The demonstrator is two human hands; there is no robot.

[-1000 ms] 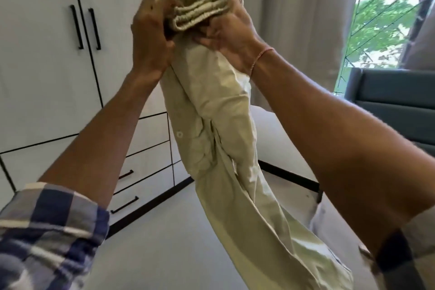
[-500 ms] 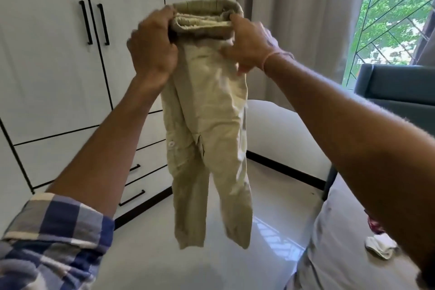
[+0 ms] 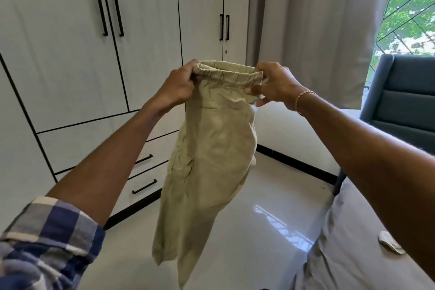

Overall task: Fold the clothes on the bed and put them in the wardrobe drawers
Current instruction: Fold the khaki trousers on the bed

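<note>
Hands lowered and drawn apart since the earlier frame, waistband now stretched. Left hand [image 3: 179,87] and right hand [image 3: 275,87], fingers curled, pinch the waistband ends of the pale khaki cotton trousers [image 3: 211,160], held mid-air beside the grey bed [image 3: 353,254]. Long axis vertical, legs down. Step: straightening; next probably needs laying flat.

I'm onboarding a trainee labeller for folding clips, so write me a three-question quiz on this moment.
1. True or false: the left hand and the right hand both hold the waistband of the beige trousers.
2. The wardrobe drawers are: A) open, B) shut, C) removed.
3. Fill in: the trouser legs hang freely above the ____.
Key: 1 true; 2 B; 3 floor.
</note>
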